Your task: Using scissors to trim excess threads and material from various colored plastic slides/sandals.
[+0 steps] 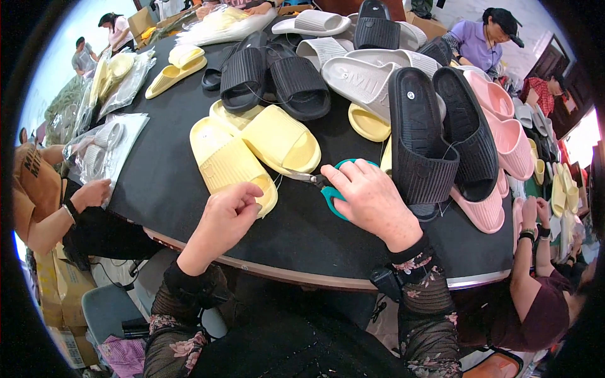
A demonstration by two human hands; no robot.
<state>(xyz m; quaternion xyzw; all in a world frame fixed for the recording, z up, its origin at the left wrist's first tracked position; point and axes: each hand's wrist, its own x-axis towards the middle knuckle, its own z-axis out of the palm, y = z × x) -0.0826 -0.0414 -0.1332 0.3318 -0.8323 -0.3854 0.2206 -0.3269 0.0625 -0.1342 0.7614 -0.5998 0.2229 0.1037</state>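
My right hand [373, 203] is wrapped round a pair of scissors [331, 200] with teal handles. Their blades point left, at the front edge of a pale yellow slipper [283, 140]. A second yellow slipper [228, 160] lies beside it on the left, partly overlapping. My left hand [222, 219] is closed in a pinch against this slipper's near end; what the fingers hold, if anything, is hidden. A thin thread shows between the two slippers, close to the blade tips.
Black slippers [423, 151] lie just right of my right hand, with pink slippers [513, 148] beyond. More black, grey and yellow pairs cover the far side of the black table [151, 189]. At left a person's hands [91, 194] handle bagged slippers [104, 148]; other people work around.
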